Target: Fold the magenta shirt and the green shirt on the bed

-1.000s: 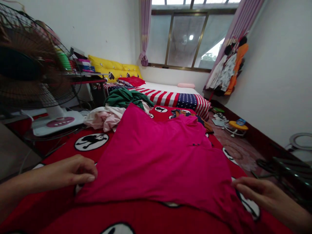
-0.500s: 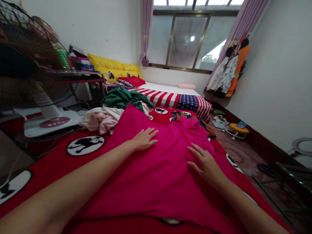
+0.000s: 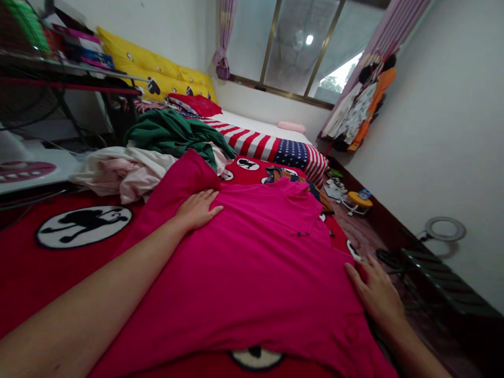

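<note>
You had your left hand (image 3: 198,210) flat on the pink shirt (image 3: 244,268), fingers extended. Your right hand (image 3: 377,289) was at the shirt's right edge, thumb apart from fingers; contact unclear. Shirt lay spread on a red blanket (image 3: 23,283). Green cloth (image 3: 169,131) and whitish cloth (image 3: 102,163) sat bunched at upper left. Beyond: striped bedcover (image 3: 252,145), yellow cushion (image 3: 129,60).

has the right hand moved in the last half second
Yes, rightward: half a second ago the right hand appeared left of the yellow stool; now it is below it in the picture, near the pink garment's edge.
</note>
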Motion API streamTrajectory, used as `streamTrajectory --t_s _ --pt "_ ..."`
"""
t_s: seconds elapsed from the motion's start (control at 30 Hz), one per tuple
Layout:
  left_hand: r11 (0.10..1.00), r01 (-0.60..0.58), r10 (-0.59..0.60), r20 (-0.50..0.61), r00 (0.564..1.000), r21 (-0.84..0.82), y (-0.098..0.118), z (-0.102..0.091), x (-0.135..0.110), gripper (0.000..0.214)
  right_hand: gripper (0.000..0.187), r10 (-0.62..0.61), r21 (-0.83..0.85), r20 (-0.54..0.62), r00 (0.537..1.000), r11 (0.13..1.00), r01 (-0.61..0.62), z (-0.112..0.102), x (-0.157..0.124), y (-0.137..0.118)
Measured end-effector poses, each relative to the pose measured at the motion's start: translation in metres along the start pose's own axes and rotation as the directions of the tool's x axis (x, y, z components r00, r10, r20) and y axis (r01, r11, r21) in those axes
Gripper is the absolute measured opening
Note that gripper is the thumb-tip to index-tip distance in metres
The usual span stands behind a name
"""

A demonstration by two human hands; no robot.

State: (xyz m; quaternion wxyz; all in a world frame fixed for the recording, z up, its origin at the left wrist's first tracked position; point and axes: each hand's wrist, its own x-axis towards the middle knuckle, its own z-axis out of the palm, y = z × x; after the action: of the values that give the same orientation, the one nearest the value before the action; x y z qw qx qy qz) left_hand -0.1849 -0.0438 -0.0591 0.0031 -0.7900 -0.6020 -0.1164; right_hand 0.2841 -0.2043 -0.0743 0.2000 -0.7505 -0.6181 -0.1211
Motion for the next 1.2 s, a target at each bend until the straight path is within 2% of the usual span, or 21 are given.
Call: streamTrajectory --t_s 0.1,0.2,0.23,0.27,0.3,0.33,0.37,0.4,0.43,0.5,0.53,0.57,0.63,0.7,0.83,1.0,1.07,1.13,1.2 --pt "1.0 0.006 -0.006 -0.002 1.0 -0.002 0.002 -0.002 -0.001 0.068 0.044 0.011 0.209 0.101 0.995 0.977 -0.032 -0.014 0.008 -0.012" --pt "1.0 0.004 -0.004 0.001 1.0 -0.008 0.002 -0.002 -0.001 0.068 0.038 0.042 0.382 0.206 0.978 0.916 -0.12 -0.039 0.008 -0.055" --pt "1.0 0.002 -0.002 0.003 1.0 -0.007 0.001 -0.002 -0.001 0.069 0.037 0.028 0.428 0.168 0.985 0.898 -0.098 -0.05 0.004 -0.074" --pt "1.0 0.0 0.0 0.005 1.0 -0.004 0.001 -0.002 0.0 0.069 0.033 -0.058 0.505 0.133 0.989 0.863 -0.017 -0.061 0.0 -0.094" --pt "1.0 0.0 0.0 0.007 1.0 0.001 0.001 -0.001 0.0 0.068 0.03 -0.226 0.581 0.168 0.96 0.809 0.089 -0.073 -0.005 -0.112" --pt "1.0 -0.002 0.002 0.009 1.0 0.005 0.0 -0.001 0.0 0.068 0.031 -0.394 0.63 0.218 0.893 0.755 0.179 -0.083 -0.011 -0.127" --pt "1.0 -0.006 0.006 0.01 1.0 0.006 0.0 -0.001 0.0 0.068 0.032 -0.495 0.659 0.239 0.835 0.714 0.235 -0.093 -0.016 -0.137" --pt "1.0 -0.009 0.009 0.009 1.0 0.006 0.0 -0.001 0.0 0.068 0.029 -0.533 0.682 0.22 0.817 0.683 0.262 -0.101 -0.02 -0.143" --pt "1.0 -0.012 0.012 0.006 1.0 0.006 -0.001 -0.001 0.0 0.068 0.026 -0.526 0.687 0.199 0.827 0.677 0.265 -0.107 -0.023 -0.144" --pt "1.0 -0.018 0.018 -0.001 1.0 0.008 -0.001 -0.001 0.0 0.068 0.02 -0.403 0.662 0.173 0.899 0.723 0.196 -0.111 -0.025 -0.134" --pt "1.0 -0.019 0.019 -0.003 1.0 0.013 -0.001 0.0 0.0 0.069 0.02 -0.336 0.629 0.202 0.92 0.765 0.141 -0.111 -0.026 -0.125" --pt "1.0 -0.017 0.017 -0.005 1.0 0.018 -0.001 0.0 0.0 0.069 0.021 -0.285 0.581 0.261 0.922 0.809 0.085 -0.109 -0.027 -0.116" --pt "1.0 -0.013 0.013 -0.003 1.0 0.027 -0.001 0.001 0.001 0.068 0.022 -0.238 0.469 0.408 0.881 0.883 0.021 -0.105 -0.031 -0.1" --pt "1.0 -0.007 0.007 -0.002 1.0 0.029 -0.002 0.002 0.001 0.068 0.023 -0.23 0.37 0.509 0.83 0.928 0.03 -0.104 -0.041 -0.091" --pt "1.0 -0.011 0.011 -0.007 1.0 0.024 -0.003 0.004 0.002 0.069 0.021 -0.237 0.265 0.572 0.785 0.959 0.097 -0.108 -0.065 -0.089" --pt "1.0 -0.015 0.015 -0.011 1.0 0.026 -0.004 0.004 0.003 0.069 0.035 -0.283 0.311 0.523 0.804 0.942 0.13 -0.113 -0.089 -0.09" --pt "0.999 -0.012 0.012 -0.009 1.0 0.031 -0.003 0.003 0.002 0.069 0.026 -0.299 0.357 0.473 0.829 0.925 0.13 -0.114 -0.095 -0.087" --pt "0.999 -0.009 0.009 -0.006 1.0 0.034 -0.002 0.002 0.002 0.068 0.021 -0.227 0.4 0.411 0.883 0.915 0.049 -0.117 -0.096 -0.078" --pt "0.999 -0.009 0.009 -0.003 1.0 0.034 -0.001 0.001 0.001 0.068 0.028 -0.03 0.426 0.321 0.947 0.897 -0.116 -0.123 -0.093 -0.063"
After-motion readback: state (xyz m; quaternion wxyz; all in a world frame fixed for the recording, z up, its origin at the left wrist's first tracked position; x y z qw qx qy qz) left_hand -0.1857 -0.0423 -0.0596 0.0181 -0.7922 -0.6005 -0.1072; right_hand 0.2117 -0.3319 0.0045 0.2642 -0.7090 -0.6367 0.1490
